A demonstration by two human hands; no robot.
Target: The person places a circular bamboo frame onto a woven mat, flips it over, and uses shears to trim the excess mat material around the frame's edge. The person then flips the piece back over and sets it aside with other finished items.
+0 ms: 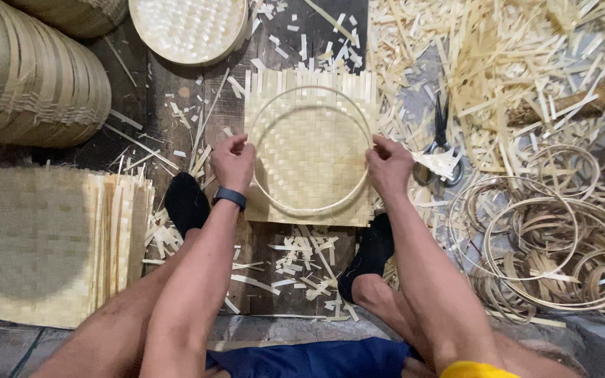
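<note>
Both grips, left hand (233,162) and right hand (388,166), pinch hoop (309,208) rim on woven mat (309,150) (scraps crowd edges).

scissors (441,143) and hoops (547,238) crowd right side

Bright, even light from overhead washes the pale woven mat (309,150) and the strip pile (498,63) at two o'clock near glare, shadows stay soft, and edges bow slightly with wide-angle distortion.
</note>
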